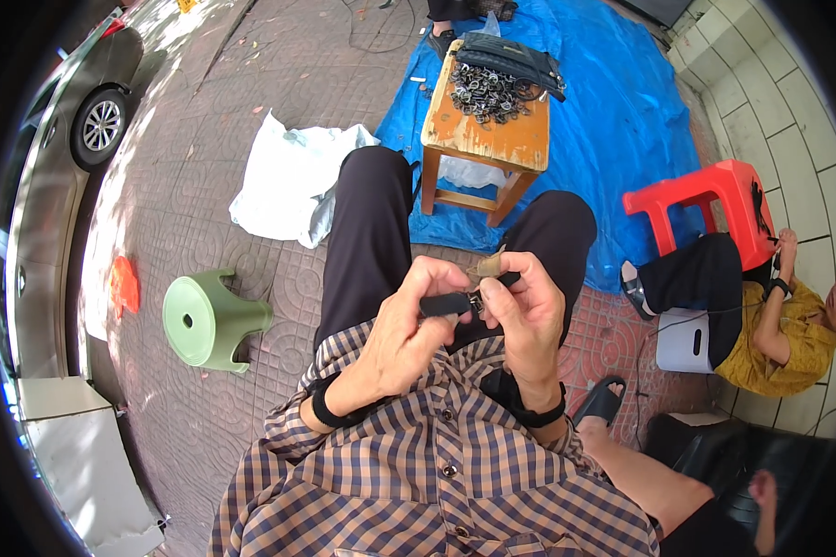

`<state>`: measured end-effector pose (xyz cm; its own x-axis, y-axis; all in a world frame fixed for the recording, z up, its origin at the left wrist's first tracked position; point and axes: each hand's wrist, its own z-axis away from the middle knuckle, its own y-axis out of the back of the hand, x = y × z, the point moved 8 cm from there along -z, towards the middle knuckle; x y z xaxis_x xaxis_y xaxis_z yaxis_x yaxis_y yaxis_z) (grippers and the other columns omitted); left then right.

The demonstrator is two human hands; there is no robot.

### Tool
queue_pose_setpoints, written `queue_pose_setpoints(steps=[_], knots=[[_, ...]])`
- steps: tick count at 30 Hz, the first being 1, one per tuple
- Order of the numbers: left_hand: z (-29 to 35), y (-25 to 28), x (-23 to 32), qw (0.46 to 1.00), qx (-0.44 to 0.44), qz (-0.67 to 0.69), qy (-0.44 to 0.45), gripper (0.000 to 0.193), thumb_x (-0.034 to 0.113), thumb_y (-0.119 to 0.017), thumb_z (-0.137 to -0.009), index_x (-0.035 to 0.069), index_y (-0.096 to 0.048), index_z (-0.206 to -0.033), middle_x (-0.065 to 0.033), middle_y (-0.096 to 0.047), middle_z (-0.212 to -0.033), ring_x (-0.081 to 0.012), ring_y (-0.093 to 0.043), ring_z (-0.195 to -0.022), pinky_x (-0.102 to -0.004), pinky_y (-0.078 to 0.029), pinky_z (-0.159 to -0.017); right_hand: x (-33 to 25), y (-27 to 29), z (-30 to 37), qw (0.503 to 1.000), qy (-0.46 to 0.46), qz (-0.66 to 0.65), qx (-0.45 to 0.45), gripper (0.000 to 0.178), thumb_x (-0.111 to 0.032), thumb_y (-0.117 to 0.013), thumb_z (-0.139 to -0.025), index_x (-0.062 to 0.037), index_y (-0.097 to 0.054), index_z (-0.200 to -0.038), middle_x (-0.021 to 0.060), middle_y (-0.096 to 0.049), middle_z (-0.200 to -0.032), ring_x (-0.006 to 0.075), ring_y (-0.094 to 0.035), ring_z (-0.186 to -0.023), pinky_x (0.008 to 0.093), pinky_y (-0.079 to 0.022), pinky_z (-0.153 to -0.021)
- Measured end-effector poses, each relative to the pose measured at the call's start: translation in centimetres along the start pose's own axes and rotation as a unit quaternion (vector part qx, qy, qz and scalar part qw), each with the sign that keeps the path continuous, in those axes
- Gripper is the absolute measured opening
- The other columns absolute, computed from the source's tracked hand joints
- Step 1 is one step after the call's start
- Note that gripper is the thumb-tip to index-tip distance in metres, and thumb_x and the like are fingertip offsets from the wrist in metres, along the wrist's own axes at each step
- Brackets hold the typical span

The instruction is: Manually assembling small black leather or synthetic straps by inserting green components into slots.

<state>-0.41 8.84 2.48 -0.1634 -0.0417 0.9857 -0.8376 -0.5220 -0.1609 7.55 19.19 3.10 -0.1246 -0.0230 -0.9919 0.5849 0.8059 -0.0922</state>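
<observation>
Above my lap, my left hand [398,336] is closed round a black strap [447,304], with its forefinger and thumb reaching toward my right hand. My right hand [532,311] pinches a khaki fabric strip [489,267], its thumb close to a small dark metal buckle [476,302] at the strap's end. Fingers partly hide where strap, strip and buckle meet. In front of my knees is a worn wooden stool [478,139]. A heap of small metal buckles [489,93] lies on it, beside a black bag [506,61].
A blue tarp [613,111] spreads under the stool. White sacking [293,181] lies left of my knee, and a green plastic stool [195,320] stands farther left. At right, a person in yellow [776,339] works by a red stool [738,200]. A parked car [51,195] lines the left.
</observation>
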Motion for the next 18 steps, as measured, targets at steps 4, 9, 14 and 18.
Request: queue_pose_setpoints(steps=[4,9,14,18], knots=[[0.4,-0.6,2.7,0.968,0.043,-0.205,-0.138,0.035,0.008,-0.070,-0.076,0.002,-0.049,-0.104,-0.0089,-0.060,-0.086,-0.0156,-0.061,-0.073,-0.0277,-0.050,-0.065,-0.2,-0.1,0.4,0.997,0.036,0.054,0.046,0.014,-0.009,-0.060,-0.088,0.0002,-0.057,-0.098,0.0059,-0.063,-0.079,0.0087,-0.059,-0.066,0.0215,-0.046,-0.059],[0.5,0.2,1.7,0.973,0.064,-0.182,-0.126,0.029,0.013,-0.072,-0.079,0.004,-0.053,-0.099,-0.0073,-0.061,-0.083,-0.0135,-0.061,-0.068,-0.0251,-0.049,-0.061,-1.0,-0.6,0.8,0.987,0.072,0.130,0.057,0.014,-0.010,-0.061,-0.088,-0.0008,-0.058,-0.098,0.0089,-0.064,-0.083,0.0137,-0.060,-0.066,0.0262,-0.047,-0.058],[0.8,0.8,2.2,0.960,0.102,-0.198,-0.169,0.026,0.012,-0.074,-0.078,0.003,-0.056,-0.094,-0.0056,-0.062,-0.080,-0.0110,-0.060,-0.068,-0.0243,-0.049,-0.061,-2.0,-1.2,0.8,0.972,0.113,0.197,0.053,0.013,-0.007,-0.059,-0.087,0.0001,-0.057,-0.098,0.0111,-0.062,-0.079,0.0190,-0.060,-0.063,0.0282,-0.046,-0.056],[0.6,1.2,1.1,0.982,0.081,-0.119,-0.126,0.025,0.014,-0.075,-0.077,0.003,-0.057,-0.090,-0.0052,-0.062,-0.078,-0.0103,-0.060,-0.069,-0.0245,-0.049,-0.060,-4.7,-2.0,1.5,0.922,0.298,0.245,0.025,0.012,0.000,-0.059,-0.084,0.0020,-0.057,-0.096,0.0127,-0.060,-0.076,0.0237,-0.058,-0.061,0.0299,-0.046,-0.054]])
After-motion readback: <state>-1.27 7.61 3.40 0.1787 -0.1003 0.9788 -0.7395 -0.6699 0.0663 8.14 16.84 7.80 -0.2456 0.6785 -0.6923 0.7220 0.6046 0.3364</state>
